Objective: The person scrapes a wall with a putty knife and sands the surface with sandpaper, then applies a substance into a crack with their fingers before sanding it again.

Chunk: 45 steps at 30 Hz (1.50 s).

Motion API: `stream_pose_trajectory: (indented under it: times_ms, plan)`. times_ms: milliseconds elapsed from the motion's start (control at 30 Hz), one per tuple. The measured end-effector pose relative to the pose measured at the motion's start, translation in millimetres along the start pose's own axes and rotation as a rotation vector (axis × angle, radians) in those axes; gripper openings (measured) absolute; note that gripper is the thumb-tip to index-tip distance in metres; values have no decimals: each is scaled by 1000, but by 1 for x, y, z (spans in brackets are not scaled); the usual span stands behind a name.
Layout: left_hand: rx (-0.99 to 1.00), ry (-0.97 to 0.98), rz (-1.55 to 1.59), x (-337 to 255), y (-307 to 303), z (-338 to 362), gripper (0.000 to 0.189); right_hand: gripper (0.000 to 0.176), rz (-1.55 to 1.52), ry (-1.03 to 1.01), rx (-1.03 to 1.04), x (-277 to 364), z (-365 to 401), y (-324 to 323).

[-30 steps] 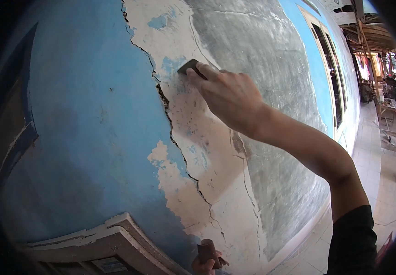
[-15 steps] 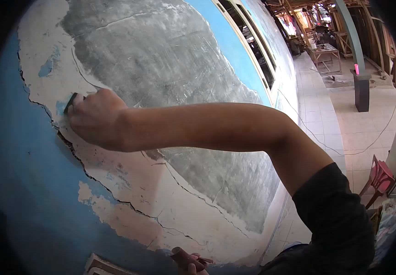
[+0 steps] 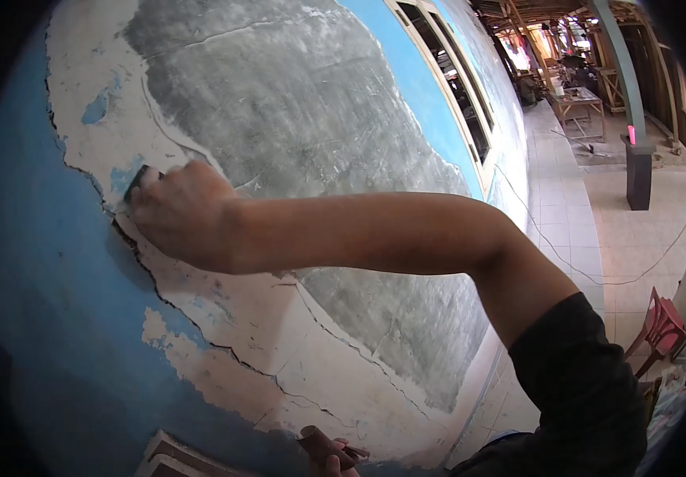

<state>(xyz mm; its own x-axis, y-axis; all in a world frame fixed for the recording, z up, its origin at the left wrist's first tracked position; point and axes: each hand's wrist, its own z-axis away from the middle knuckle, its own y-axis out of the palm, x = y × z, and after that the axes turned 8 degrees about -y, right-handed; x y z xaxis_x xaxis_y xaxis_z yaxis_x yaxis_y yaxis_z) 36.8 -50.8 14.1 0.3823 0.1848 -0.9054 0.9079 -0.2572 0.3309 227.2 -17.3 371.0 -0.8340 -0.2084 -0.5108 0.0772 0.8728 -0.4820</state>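
My right hand (image 3: 188, 215) is closed around a dark, flat scraper (image 3: 143, 183), whose edge lies against the wall beside a patch of blue paint. Most of the scraper is hidden by my fingers. The wall (image 3: 279, 103) shows grey plaster, bare whitish patches and blue paint, with a long jagged crack (image 3: 170, 304) below my hand. At the bottom edge, my left hand (image 3: 335, 465) grips a brown, cylinder-shaped object (image 3: 317, 445); a thin brown piece shows beside it.
A window frame (image 3: 446, 71) is set in the wall at the upper right. On the tiled floor to the right are a dark pillar base (image 3: 639, 176), a red chair (image 3: 661, 326) and a thin cable. A wooden table (image 3: 577, 99) stands farther back.
The whole view has shifted, so the wall and floor appear slightly farther right and lower. My right hand still holds the scraper at the wall; my left hand keeps its grip.
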Motion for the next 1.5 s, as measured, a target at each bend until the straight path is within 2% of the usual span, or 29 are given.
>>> stream_pose_trajectory:
  times_ms: [67,233,433,567,733,833,933,1133,1233,1333,1433,1500]
  plan:
    - [-47,7,16,5,-1,0,37,45,6,-7,2,5,2,0]
    - [0,-56,24,19,-22,-1,39,49,56,20,-87,2,-3,8]
    - [-63,-36,63,19,-22,3,35,54,99,68,-34,9,-8,7]
    - [-22,-117,54,20,-31,4,34,54,113,66,-59,13,-8,8]
    - [-25,-84,17,18,-32,7,32,49,108,85,-82,8,-19,6]
    - [10,-45,44,18,-38,9,30,48,230,57,-83,24,-10,9]
    - [-35,-67,16,33,-48,8,30,48,119,63,-150,15,-19,11]
    - [-23,-41,-44,20,-48,13,31,49,54,95,-37,24,-19,5]
    - [-53,-21,1,25,-48,15,30,48,55,78,-55,19,-20,2]
    - [-63,-22,20,31,-55,16,30,48,179,88,-66,30,-13,8]
    - [-56,-37,22,30,-55,16,30,48,53,106,-100,16,-24,3]
    - [-52,-49,19,26,-52,15,30,47,104,91,-75,19,-21,3]
